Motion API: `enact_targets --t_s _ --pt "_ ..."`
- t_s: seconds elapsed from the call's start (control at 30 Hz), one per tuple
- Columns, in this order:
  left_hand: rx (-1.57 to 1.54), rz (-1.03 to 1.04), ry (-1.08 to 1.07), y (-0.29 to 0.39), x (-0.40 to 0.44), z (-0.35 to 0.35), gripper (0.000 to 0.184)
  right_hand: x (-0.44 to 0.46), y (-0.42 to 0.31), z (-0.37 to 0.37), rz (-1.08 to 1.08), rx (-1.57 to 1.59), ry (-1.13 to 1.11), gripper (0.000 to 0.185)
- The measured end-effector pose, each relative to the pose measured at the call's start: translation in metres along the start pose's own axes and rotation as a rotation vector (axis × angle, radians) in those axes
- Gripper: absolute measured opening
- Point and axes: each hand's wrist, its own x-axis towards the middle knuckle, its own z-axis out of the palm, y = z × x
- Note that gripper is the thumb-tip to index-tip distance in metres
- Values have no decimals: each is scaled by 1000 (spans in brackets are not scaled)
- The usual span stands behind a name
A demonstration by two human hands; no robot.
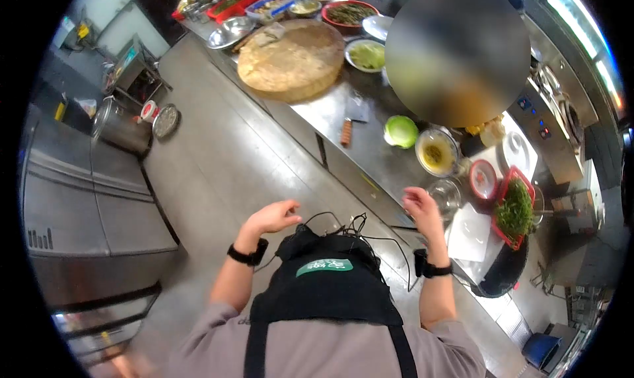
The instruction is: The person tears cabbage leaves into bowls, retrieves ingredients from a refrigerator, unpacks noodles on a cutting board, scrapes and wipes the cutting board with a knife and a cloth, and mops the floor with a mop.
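Note:
My left hand point(276, 217) hangs in the air over the floor, fingers loosely bent and apart, with nothing in it. Raised at the edge of the steel counter point(370, 163), my right hand point(422, 209) is empty too, its fingers slightly spread. Nearest to it is a clear or metal bowl point(444, 197); whether they touch I cannot tell. Beyond lie a bowl with yellow liquid point(436, 152), a green bowl point(401, 132) and a cleaver point(354, 117) with a wooden handle. A white board or sheet point(469, 234) lies to the right of that hand.
A round wooden chopping block point(290, 61) stands on the counter, with a plate of cut greens point(366, 55) beside it. To the right are a red basket of green herbs point(514, 209) and a red-rimmed lid point(483, 179). Steel cabinets point(92, 199) line the left side.

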Motion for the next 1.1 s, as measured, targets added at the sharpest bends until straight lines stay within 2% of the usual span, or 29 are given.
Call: enact_targets --t_s 0.07,0.1,0.13,0.2,0.23,0.3,0.4,0.47,0.53,0.57,0.63,0.67,0.73,0.8,0.83,0.9,0.97,1.1 --pt "1 16 33 -55 -17 -34 47 50 -42 73 -4 -213 -15 26" --pt "-40 -54 101 -72 -29 -52 48 80 -45 102 -14 -263 -10 29" --pt "-86 -125 161 -89 -39 -66 49 109 -35 127 -16 -315 -7 31" --pt "-66 -165 192 -118 -54 -96 49 161 -13 171 -133 -659 74 37" --pt "-45 -208 231 -131 -60 -113 49 186 -4 189 -127 -651 81 37" --pt "-63 -199 211 -150 -62 -144 49 226 14 213 38 -828 201 42" --pt "-60 -168 181 -165 -41 -180 48 266 28 231 150 -928 237 45" --pt "-25 -159 179 -167 -20 -202 47 279 23 238 197 -925 211 50" --pt "-49 -115 127 -159 8 -228 45 297 20 245 344 -888 183 59" --pt "-43 -124 124 -161 25 -240 45 306 24 247 350 -880 159 68" --pt "27 3 120 -170 61 -260 44 323 36 253 327 -882 197 69" --pt "37 -10 116 -175 80 -272 44 332 42 255 300 -890 239 70" --pt "128 -9 181 -189 117 -304 45 353 58 257 349 -810 289 69" --pt "184 -33 227 -203 151 -336 45 357 66 259 293 -789 355 61" --pt "218 -23 294 -209 168 -353 44 357 37 254 363 -704 332 59" --pt "263 8 331 -224 200 -387 44 355 23 247 368 -687 423 56" --pt "292 50 361 -235 233 -419 45 345 15 230 228 -692 498 53" --pt "320 127 515 -240 306 -468 52 330 -41 208 244 -508 466 45"
